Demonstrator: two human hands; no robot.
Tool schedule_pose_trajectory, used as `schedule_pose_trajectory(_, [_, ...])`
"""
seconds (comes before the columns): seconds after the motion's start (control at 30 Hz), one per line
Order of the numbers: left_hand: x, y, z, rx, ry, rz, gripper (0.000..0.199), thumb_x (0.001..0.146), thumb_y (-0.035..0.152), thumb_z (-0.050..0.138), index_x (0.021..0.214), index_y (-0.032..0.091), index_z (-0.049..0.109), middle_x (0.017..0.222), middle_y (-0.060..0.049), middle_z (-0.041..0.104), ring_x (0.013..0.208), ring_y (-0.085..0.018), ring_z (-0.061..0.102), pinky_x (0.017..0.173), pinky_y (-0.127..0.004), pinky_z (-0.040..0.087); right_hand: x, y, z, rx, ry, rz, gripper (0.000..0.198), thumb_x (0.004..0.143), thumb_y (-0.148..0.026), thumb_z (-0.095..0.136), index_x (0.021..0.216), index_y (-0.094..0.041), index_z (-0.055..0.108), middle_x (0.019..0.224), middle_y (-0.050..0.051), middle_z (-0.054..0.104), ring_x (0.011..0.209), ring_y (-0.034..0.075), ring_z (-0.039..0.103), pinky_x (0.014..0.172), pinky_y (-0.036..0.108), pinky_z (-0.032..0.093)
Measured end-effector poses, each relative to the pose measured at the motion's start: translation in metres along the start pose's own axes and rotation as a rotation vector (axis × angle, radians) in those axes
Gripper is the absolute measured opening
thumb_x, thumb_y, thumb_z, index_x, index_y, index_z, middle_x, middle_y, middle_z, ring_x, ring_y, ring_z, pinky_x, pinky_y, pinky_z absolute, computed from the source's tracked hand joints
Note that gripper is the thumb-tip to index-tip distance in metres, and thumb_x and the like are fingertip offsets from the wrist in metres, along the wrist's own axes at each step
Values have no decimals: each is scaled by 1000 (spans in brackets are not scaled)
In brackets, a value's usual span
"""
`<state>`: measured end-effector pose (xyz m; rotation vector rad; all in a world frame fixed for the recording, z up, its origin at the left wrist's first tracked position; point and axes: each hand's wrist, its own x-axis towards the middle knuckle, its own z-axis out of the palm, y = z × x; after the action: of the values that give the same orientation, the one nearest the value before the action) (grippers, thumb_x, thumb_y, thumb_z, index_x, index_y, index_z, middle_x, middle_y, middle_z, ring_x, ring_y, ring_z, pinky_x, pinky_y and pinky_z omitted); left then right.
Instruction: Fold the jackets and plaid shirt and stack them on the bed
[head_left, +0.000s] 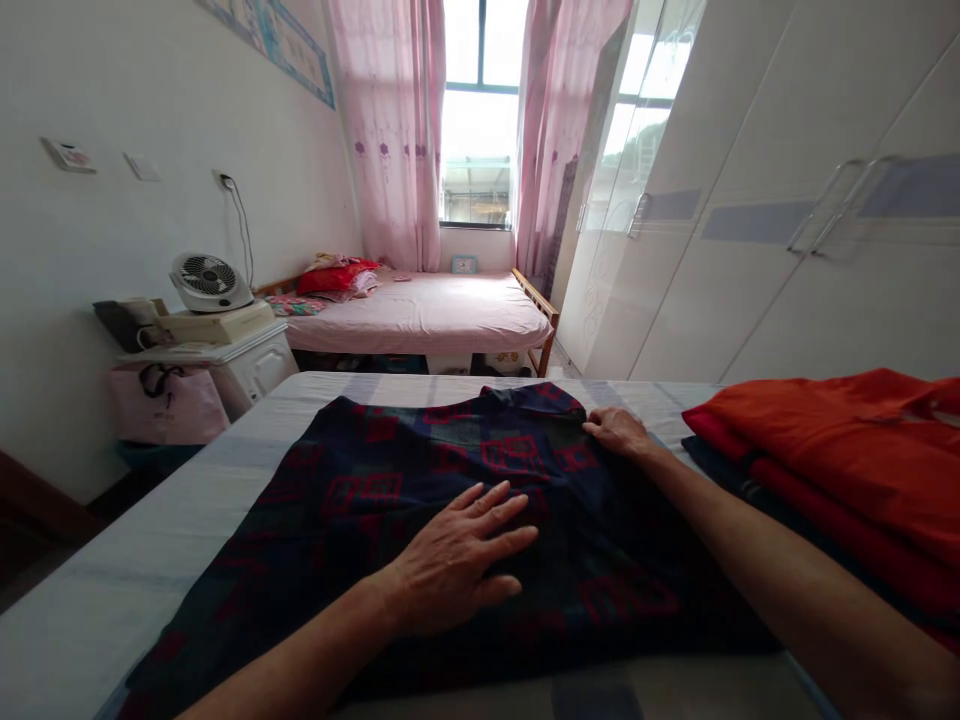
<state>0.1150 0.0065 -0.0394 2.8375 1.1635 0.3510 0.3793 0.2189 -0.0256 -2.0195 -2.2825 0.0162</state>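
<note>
A dark navy garment with red geometric patterns, apparently a shirt, lies spread out on the bed before me. Its collar-like part is at the far edge. My left hand rests flat on the middle of the cloth with its fingers spread. At the far right corner of the garment, my right hand has its fingers closed on the fabric edge. The near part of the garment is partly covered by my left forearm.
Folded clothes, orange on top, are stacked at the right of the bed. Beyond stands a pink-covered bed by the window. A fan sits over a white cabinet at left. A white wardrobe lines the right wall.
</note>
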Motion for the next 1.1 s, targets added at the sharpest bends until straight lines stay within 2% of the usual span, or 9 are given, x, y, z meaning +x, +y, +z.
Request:
schedule_pose_trajectory(0.23, [-9, -10, 20, -88, -63, -34, 60, 91, 58, 34, 146, 33, 28, 155, -5, 23, 142, -30, 19, 112, -59, 20, 32, 18, 9, 31, 18, 54, 32, 87, -34, 42, 99, -21, 69, 107, 8, 69, 100, 23, 62, 80, 33, 45])
schedule_pose_trajectory(0.4, [-6, -10, 18, -97, -101, -42, 62, 91, 60, 30, 147, 33, 25, 156, -4, 21, 143, -29, 18, 112, -60, 21, 48, -5, 21, 68, 52, -39, 53, 88, -51, 41, 130, -21, 53, 135, 11, 53, 120, 26, 51, 93, 37, 42])
schedule_pose_trajectory(0.47, [-5, -9, 19, -95, -104, -47, 62, 91, 61, 30, 146, 34, 25, 155, -4, 22, 142, -30, 19, 111, -61, 21, 54, -16, 28, 65, 41, -82, 56, 86, -53, 46, 132, -22, 51, 137, 11, 50, 123, 28, 48, 96, 42, 40])
schedule_pose_trajectory(0.6, [-6, -5, 6, -107, -130, -104, 62, 90, 60, 32, 146, 33, 26, 155, -6, 23, 141, -32, 21, 109, -62, 24, 67, -24, 34, 48, -2, -93, 43, 89, -41, 44, 122, -18, 60, 129, 14, 56, 116, 30, 54, 92, 44, 42])
schedule_pose_trajectory(0.7, [-8, -12, -16, -109, -168, -157, 58, 92, 55, 35, 146, 35, 28, 154, -6, 24, 141, -30, 22, 110, -58, 27, 77, -20, 30, 55, -22, -106, 52, 89, -46, 43, 128, -14, 55, 132, 15, 54, 118, 27, 53, 94, 37, 42])
schedule_pose_trajectory(0.8, [-15, -40, -27, -62, -147, -214, 59, 91, 56, 35, 146, 35, 27, 156, -3, 21, 143, -27, 16, 114, -55, 18, 81, -17, 27, 62, -30, -124, 62, 86, -52, 46, 132, -12, 51, 136, 16, 51, 121, 25, 51, 95, 33, 41])
schedule_pose_trajectory(0.9, [-23, -86, -19, -24, -162, -369, 58, 93, 56, 32, 145, 31, 31, 154, -5, 25, 142, -27, 20, 113, -54, 20, 82, -16, 29, 61, -45, -127, 49, 82, -46, 52, 121, -17, 61, 128, 12, 58, 113, 24, 56, 90, 32, 43])
schedule_pose_trajectory(1.0, [-29, -136, -14, 100, -100, -523, 47, 96, 46, 29, 136, 30, 46, 149, -4, 39, 139, -23, 30, 112, -49, 24, 86, -15, 32, 70, -44, -111, 36, 84, -38, 49, 108, -20, 68, 116, 10, 65, 106, 23, 60, 86, 32, 45])
schedule_pose_trajectory(1.1, [-35, -179, -22, 233, -14, -644, 44, 94, 25, 30, 133, 24, 51, 147, -8, 43, 138, -23, 33, 111, -48, 24, 94, -16, 35, 87, -15, -108, 46, 86, -41, 47, 121, -14, 61, 125, 14, 60, 111, 24, 57, 89, 32, 44])
